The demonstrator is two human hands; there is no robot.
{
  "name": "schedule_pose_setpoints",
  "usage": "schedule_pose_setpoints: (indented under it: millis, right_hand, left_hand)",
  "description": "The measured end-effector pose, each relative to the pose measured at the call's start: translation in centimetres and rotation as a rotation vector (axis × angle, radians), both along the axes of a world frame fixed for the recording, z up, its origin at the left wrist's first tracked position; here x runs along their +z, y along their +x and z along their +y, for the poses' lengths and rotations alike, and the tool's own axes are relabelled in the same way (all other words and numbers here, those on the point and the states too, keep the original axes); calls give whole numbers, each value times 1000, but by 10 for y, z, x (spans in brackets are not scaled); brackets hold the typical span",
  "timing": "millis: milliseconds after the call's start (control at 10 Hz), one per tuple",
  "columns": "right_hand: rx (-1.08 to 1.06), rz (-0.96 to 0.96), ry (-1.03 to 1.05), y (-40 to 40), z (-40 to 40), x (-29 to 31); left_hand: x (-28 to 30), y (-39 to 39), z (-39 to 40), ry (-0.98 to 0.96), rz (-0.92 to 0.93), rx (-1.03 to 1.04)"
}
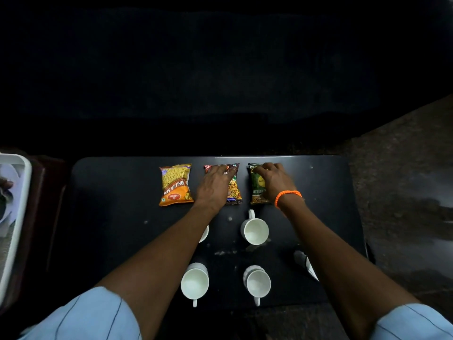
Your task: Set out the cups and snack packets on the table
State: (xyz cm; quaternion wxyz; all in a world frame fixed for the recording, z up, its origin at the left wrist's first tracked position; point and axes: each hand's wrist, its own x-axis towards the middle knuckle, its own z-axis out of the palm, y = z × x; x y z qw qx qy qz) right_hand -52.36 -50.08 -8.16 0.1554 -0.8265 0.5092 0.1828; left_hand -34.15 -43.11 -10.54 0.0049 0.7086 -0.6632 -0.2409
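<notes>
My left hand (217,181) lies flat, fingers relaxed, on the middle snack packet (234,190); my right hand (274,179) rests on the green packet (257,186), fingertips curled at its far edge. The orange packet (175,185) lies beside them, apart. Four white cups (255,230) stand nearer me on the black table (117,204).

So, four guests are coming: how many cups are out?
4: far-left cup mostly hidden under the left arm, far-right cup, near-left cup, near-right cup. None seem hidden elsewhere.
</notes>
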Motion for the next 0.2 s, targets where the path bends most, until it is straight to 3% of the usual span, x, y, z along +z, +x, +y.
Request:
schedule_pose_setpoints:
  millis: [200]
  right_hand:
    - [-2, -15, -18, -1, -3, 8]
  left_hand:
    - [6, 3, 3, -86, -1, -24]
